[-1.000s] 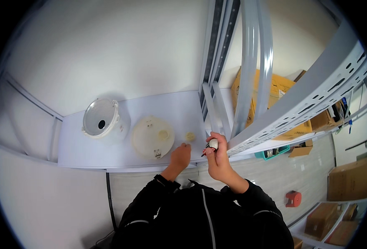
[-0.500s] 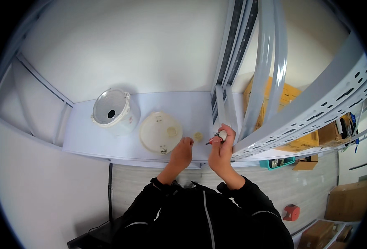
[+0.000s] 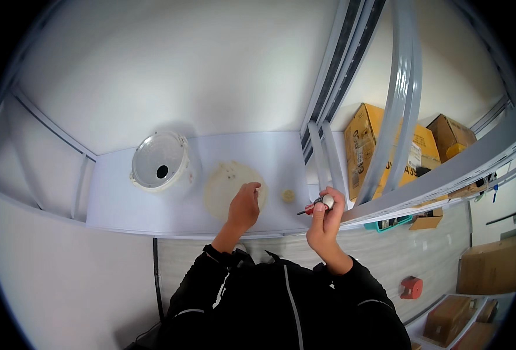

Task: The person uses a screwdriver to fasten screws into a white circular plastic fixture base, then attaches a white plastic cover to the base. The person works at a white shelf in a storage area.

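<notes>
My right hand [image 3: 323,226] is closed round a screwdriver [image 3: 309,209] with a red and black body, a pale round end and a thin dark shaft pointing left. My left hand [image 3: 244,207] is over the right part of a round cream lid [image 3: 220,192], its fingers curled together. Whatever they may pinch is too small to make out. Between the hands, a small yellowish round piece [image 3: 288,196] lies on the white shelf [image 3: 147,213]. A white bucket [image 3: 163,160] stands left of the lid, with a dark round spot inside it.
Grey metal uprights [image 3: 335,76] and curved bars rise right of my right hand. Beyond them are yellow cardboard boxes [image 3: 360,146]. Below the shelf, a teal bin [image 3: 387,224] and a red stool [image 3: 411,287] are on the floor side.
My left hand has shifted left and up, from the lid's right edge to over the lid. My right hand still grips the screwdriver. The whole view has swung slightly.
</notes>
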Demonstrator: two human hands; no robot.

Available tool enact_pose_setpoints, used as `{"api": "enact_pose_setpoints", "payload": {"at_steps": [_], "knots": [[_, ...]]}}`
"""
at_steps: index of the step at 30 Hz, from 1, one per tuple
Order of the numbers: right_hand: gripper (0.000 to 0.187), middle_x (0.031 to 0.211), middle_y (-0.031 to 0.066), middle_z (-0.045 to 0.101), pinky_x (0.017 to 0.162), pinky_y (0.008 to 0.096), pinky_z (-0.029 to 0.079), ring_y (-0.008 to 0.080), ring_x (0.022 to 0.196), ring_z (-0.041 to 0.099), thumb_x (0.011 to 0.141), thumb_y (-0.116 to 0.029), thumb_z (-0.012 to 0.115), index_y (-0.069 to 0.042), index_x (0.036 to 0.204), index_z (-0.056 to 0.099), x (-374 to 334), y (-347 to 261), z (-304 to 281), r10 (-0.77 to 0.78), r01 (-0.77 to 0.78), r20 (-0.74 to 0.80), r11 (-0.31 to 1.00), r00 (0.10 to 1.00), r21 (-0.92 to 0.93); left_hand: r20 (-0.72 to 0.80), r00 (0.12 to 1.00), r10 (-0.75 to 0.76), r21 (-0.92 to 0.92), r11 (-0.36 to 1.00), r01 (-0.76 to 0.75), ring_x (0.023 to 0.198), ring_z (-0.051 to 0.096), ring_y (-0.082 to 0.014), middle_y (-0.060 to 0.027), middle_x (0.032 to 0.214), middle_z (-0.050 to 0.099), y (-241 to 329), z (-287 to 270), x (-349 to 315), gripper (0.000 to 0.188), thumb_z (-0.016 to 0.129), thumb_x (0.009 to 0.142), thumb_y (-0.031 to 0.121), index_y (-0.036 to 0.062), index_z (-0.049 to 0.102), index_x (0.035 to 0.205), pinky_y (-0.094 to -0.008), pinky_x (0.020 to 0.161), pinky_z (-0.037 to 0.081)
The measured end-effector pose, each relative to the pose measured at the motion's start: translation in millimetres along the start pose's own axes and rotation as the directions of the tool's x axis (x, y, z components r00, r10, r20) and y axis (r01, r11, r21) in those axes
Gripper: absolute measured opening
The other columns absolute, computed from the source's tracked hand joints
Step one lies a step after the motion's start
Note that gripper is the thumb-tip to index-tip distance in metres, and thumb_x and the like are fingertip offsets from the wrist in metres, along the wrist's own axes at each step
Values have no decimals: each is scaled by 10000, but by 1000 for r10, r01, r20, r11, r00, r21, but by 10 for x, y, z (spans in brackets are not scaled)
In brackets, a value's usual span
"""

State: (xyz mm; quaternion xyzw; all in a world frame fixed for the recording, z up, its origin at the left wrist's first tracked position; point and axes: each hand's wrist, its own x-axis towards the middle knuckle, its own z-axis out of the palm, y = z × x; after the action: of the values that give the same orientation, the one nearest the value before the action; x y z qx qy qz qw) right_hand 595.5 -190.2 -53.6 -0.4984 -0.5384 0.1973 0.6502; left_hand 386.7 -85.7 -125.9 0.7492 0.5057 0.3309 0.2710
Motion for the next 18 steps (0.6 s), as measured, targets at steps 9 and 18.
{"api": "enact_pose_setpoints", "payload": {"at_steps": [9,18], "knots": [[402,1303,115,506,803,291,538,126,857,585,1147,-167,506,-18,1502,390,208,-166,453,28,-27,-27,999,999,28,219,976,0,-32,999,7,1091,632,-473,-247,1204,640,-587,-174,241,278,497,1073,87,52,604,1327,-525,930,533],[388,1283,121,529,830,286,504,121,914,551,1158,-194,483,-32,1503,410,219,-303,727,54,-52,-14,992,998,119,256,966,31,26,999,-39,1124,647,-472,-260,1249,656,-846,-116,386,276,570,1052,107,18,618,1308,-539,947,537]]}}
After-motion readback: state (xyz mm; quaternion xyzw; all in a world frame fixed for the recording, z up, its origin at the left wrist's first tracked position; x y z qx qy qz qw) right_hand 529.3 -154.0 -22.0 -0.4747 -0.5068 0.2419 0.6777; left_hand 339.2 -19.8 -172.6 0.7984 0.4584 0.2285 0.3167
